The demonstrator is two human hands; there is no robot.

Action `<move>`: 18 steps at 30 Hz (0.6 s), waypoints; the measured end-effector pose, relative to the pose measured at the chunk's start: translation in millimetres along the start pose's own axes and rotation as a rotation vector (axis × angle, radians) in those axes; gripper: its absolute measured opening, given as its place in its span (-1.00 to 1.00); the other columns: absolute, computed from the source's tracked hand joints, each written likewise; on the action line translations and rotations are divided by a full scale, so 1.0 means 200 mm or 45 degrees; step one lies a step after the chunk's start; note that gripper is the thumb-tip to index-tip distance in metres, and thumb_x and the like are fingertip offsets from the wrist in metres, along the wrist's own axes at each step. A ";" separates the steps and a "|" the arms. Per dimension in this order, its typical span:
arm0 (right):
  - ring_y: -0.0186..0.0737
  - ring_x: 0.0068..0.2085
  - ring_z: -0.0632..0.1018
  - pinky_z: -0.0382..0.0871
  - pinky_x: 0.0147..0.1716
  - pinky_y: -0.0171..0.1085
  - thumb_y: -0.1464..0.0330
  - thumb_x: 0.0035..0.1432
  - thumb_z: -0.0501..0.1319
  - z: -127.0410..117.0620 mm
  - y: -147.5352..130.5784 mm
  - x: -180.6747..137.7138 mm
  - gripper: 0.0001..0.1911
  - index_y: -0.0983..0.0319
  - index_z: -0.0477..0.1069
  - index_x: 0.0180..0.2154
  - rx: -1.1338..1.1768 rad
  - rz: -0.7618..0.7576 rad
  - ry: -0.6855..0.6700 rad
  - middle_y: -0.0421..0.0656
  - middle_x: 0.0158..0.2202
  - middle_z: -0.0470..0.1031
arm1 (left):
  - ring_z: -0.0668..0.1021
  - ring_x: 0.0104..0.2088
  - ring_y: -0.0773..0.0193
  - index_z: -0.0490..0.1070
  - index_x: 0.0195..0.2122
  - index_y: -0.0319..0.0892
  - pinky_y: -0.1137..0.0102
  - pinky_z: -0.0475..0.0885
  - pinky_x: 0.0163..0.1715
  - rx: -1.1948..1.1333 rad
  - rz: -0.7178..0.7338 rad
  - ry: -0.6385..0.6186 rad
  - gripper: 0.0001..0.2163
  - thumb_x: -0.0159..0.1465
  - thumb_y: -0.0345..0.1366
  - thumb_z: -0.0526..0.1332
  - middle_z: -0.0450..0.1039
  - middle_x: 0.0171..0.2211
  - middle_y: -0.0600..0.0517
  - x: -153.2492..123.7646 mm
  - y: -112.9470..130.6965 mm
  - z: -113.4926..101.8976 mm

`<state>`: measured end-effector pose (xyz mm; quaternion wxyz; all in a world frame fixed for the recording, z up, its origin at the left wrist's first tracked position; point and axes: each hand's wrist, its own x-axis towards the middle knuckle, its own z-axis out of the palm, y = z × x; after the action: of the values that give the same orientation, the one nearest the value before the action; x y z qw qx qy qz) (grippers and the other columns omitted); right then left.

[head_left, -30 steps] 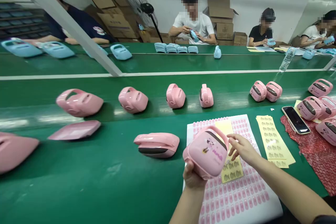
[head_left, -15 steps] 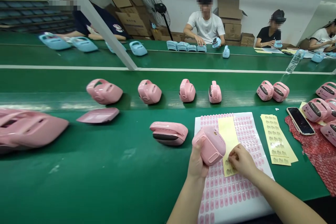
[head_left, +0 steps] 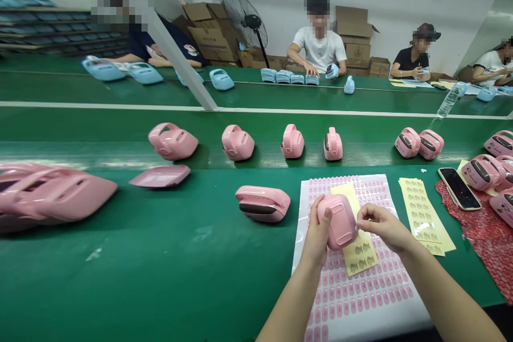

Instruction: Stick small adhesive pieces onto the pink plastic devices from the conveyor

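Tabletop (head_left: 172, 272) bears phone (head_left: 459, 188) and stickers (head_left: 419, 210); left hand (head_left: 316, 236) clasps pink case (head_left: 341, 222), right hand (head_left: 382, 227) pinched, contents unclear.

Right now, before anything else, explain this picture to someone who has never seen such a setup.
No machine here: a camera worn on a person's head looks forward and down at that person's bare hands. The left hand holds a pink case. The right hand is close beside it, fingers bent; whether they pinch anything is too small to tell. Below, on the green table, lies a white sheet with rows of small pink ovals and a yellow sheet on top. To the right are more yellow sheets, a phone and red wrap; to the left, more pink cases.
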<state>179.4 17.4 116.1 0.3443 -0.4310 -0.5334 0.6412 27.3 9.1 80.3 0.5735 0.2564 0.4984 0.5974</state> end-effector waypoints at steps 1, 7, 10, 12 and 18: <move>-0.33 -0.45 0.30 0.14 -0.39 -0.30 0.25 -0.15 0.25 0.01 -0.03 0.02 -0.80 0.24 0.30 -0.53 -0.047 -0.032 0.016 -0.26 -0.52 0.28 | 0.34 0.01 0.02 0.23 -0.03 -0.10 0.31 0.32 -0.13 0.026 0.005 -0.016 -0.28 -0.19 0.16 0.27 0.24 0.05 -0.11 0.00 -0.01 0.00; -0.33 -0.47 0.30 0.16 -0.43 -0.30 0.26 -0.19 0.21 0.06 -0.07 0.09 -0.81 0.24 0.27 -0.58 -0.177 -0.054 0.069 -0.26 -0.56 0.29 | 0.32 0.03 -0.01 0.19 0.00 -0.11 0.22 0.27 -0.04 0.046 0.054 -0.078 -0.29 -0.13 0.13 0.26 0.22 0.05 -0.16 0.02 -0.05 -0.01; -0.34 -0.49 0.30 0.16 -0.47 -0.32 0.28 -0.19 0.19 0.07 -0.05 0.10 -0.83 0.23 0.26 -0.59 -0.226 -0.073 0.075 -0.27 -0.57 0.28 | 0.36 0.01 0.00 0.22 -0.01 -0.11 0.21 0.29 -0.06 0.022 0.069 -0.090 -0.36 -0.08 0.07 0.27 0.29 0.01 -0.15 0.03 -0.06 -0.02; -0.34 -0.49 0.31 0.17 -0.47 -0.33 0.29 -0.18 0.19 0.07 -0.04 0.10 -0.84 0.23 0.26 -0.60 -0.255 -0.091 0.088 -0.28 -0.58 0.29 | 0.36 0.01 0.01 0.24 -0.02 -0.11 0.23 0.30 -0.07 -0.028 0.075 -0.086 -0.39 -0.08 0.03 0.29 0.30 0.00 -0.15 0.03 -0.07 -0.01; -0.34 -0.49 0.32 0.19 -0.45 -0.32 0.33 -0.14 0.19 0.07 -0.02 0.11 -0.86 0.24 0.27 -0.58 -0.280 -0.105 0.150 -0.28 -0.57 0.29 | 0.33 0.03 0.01 0.27 -0.06 -0.11 0.26 0.27 -0.04 -0.078 0.027 -0.031 -0.39 -0.13 0.02 0.33 0.27 0.02 -0.13 0.02 -0.04 0.00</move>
<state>157.2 32.1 117.5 0.3518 -0.4806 -0.5968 0.5376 30.7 11.9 71.6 0.5807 0.2511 0.4701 0.6154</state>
